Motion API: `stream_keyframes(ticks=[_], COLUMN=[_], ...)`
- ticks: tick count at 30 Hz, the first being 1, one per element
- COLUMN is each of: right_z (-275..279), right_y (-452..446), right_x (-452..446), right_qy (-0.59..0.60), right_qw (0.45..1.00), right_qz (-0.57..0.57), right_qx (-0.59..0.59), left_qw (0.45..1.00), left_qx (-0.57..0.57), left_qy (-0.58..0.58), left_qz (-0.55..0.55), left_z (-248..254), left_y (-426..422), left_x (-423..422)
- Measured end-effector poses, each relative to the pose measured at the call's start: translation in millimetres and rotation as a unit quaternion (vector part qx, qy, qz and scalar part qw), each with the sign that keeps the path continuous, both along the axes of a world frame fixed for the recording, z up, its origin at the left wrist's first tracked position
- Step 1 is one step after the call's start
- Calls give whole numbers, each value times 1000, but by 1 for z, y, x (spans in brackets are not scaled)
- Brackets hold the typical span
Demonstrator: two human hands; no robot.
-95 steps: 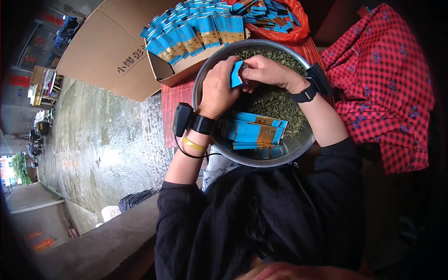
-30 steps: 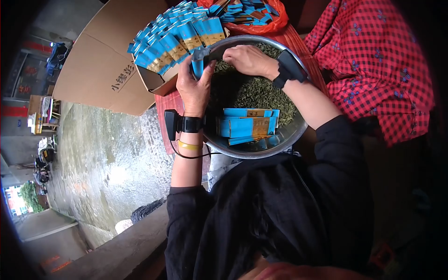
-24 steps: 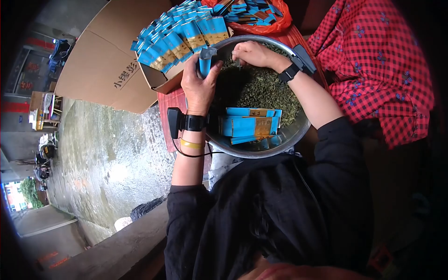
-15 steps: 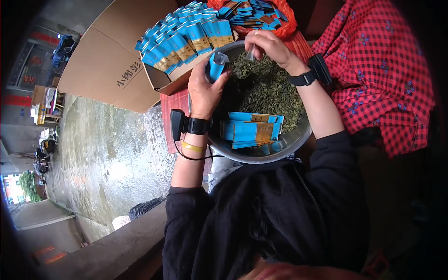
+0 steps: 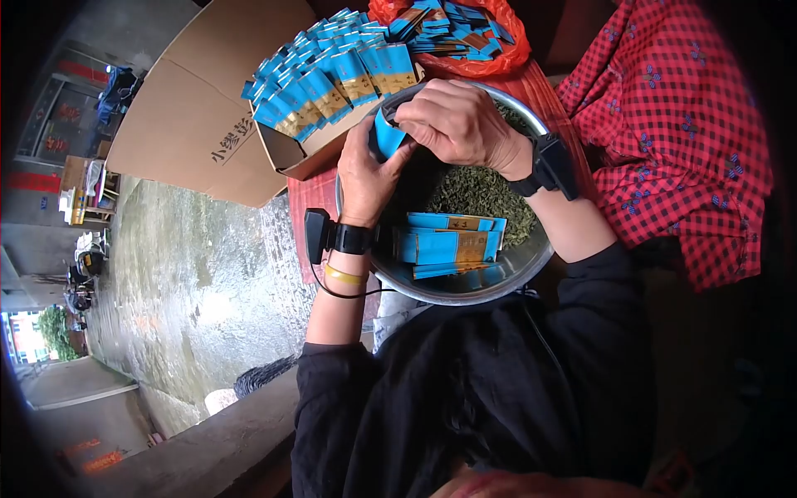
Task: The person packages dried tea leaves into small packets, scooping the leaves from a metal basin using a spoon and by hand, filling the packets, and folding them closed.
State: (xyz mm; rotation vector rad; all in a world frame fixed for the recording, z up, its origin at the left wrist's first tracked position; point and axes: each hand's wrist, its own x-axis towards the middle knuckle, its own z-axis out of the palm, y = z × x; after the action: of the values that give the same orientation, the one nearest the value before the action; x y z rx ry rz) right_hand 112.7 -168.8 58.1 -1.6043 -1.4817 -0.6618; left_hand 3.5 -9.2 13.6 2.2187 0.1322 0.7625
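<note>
Holding: one pouch [image 5: 387, 137] in your left hand [image 5: 366, 184], fingers closed round it, by the far left rim of the bowl [image 5: 465, 300]; right hand [image 5: 465, 129], fingers bunched at its mouth, contents hidden, best tilted gently.

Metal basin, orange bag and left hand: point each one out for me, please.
Metal basin [image 5: 523, 256]: head view, bare inner wall.
Orange bag [image 5: 517, 51]: head view, right-hand side.
Left hand [image 5: 365, 178]: head view, back of the hand.

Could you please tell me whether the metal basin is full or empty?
Partly full: dried leaves and blue packets lie inside the metal basin, its bare wall showing.
</note>
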Motion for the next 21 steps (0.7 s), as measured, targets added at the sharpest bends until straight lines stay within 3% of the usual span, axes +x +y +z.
stream_keyframes(ticks=[2, 8, 10, 12, 14, 16, 21], right_z=[6, -7, -18, -41, -53, -65, -70], right_y=[-4, -12, -13, -6, 0, 7, 9], right_x=[-1, 26, 30, 34, 33, 26, 41], right_qy=[-66, 64, 173, 171, 152, 273, 319], right_qw=[997, 990, 959, 956, 925, 913, 909], right_qz=[-18, -108, -168, -164, -182, -69, -27], right_qx=[19, 66, -149, -171, -297, -296, -266], left_qw=[1000, 1000, 1000, 1000, 999, 999, 999], left_qx=[1, -12, -15, -15, -37, -37, -30], left_qy=[-17, -10, -14, -17, -10, -15, -20], left_qz=[0, 18, 20, 16, 20, 20, 24], left_z=[-4, -2, -2, -2, -4, -5, -1], left_y=[2, 1, 1, 3, 3, 3, 3], left_x=[1, -1, -1, 0, 0, 0, -1])
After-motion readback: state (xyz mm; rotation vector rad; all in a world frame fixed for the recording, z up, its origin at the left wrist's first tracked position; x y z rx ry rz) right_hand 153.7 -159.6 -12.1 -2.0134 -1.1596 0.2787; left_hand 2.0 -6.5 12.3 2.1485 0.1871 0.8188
